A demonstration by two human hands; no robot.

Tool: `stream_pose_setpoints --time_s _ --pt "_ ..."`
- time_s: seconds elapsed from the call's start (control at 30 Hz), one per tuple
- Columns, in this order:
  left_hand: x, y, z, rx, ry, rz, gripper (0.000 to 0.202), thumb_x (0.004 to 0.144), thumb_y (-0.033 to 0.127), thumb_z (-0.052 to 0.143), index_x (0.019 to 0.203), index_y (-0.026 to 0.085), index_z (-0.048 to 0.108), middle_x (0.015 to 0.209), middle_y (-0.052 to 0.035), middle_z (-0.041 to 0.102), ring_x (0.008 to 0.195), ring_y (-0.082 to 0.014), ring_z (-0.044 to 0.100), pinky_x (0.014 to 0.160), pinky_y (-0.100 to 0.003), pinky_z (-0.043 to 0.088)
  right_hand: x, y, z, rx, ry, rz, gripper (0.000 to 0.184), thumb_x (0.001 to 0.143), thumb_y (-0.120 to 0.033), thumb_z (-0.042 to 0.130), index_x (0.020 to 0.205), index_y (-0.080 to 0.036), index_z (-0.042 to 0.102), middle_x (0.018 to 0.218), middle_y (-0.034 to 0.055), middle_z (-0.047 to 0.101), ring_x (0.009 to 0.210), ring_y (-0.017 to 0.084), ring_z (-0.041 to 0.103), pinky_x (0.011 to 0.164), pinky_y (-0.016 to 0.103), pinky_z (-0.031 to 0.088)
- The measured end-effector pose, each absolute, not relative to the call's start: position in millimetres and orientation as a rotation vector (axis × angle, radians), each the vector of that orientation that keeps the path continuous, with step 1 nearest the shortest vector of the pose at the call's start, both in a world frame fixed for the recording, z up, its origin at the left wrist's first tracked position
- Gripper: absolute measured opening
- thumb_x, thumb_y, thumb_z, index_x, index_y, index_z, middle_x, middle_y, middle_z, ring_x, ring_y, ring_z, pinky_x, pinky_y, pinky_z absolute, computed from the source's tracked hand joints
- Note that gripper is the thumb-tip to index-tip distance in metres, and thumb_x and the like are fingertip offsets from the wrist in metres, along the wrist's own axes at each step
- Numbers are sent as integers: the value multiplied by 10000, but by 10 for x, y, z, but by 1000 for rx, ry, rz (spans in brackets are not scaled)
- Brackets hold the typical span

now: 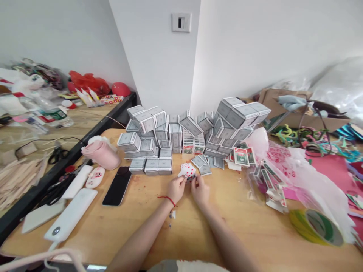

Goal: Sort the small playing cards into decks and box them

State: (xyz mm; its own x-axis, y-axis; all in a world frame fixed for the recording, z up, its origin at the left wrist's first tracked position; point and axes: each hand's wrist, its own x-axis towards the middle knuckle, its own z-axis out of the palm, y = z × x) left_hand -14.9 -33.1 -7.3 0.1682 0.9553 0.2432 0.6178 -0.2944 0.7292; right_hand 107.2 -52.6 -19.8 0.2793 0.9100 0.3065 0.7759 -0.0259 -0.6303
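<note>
A small fan of playing cards (186, 170), faces toward me with red pips, is held between both hands in the middle of the table. My left hand (176, 188), with a red string bracelet at the wrist, pinches the lower left of the fan. At the lower right edge, my right hand (200, 192) has its fingers closed on the cards. Just beyond the hands lie loose grey-backed decks (202, 165). Behind them rise uneven stacks of grey-backed card decks (151, 151), some leaning. Red and green card boxes (241, 156) are at the right of the stacks.
On the left of the wooden table (227, 223) lie a black phone (117, 186), a white power bank (70, 215) and a pink roll (102, 154). At right are a plastic bag (309, 181), torn card boxes (273, 185) and yellow tape (300, 226). A wall stands behind.
</note>
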Motion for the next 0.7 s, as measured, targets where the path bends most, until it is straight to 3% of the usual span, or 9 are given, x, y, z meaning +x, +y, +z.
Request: stream_pose_setpoints --time_s 0.7 --pt "-141 -325 -44 1967 1500 892 334 819 318 382 541 154 469 517 8 472 501 -83 399 491 -185 288 1090 -527 -157 -1803 -1487 333 396 841 -398 297 934 -143 586 599 59 632 479 142 557 455 203 342"
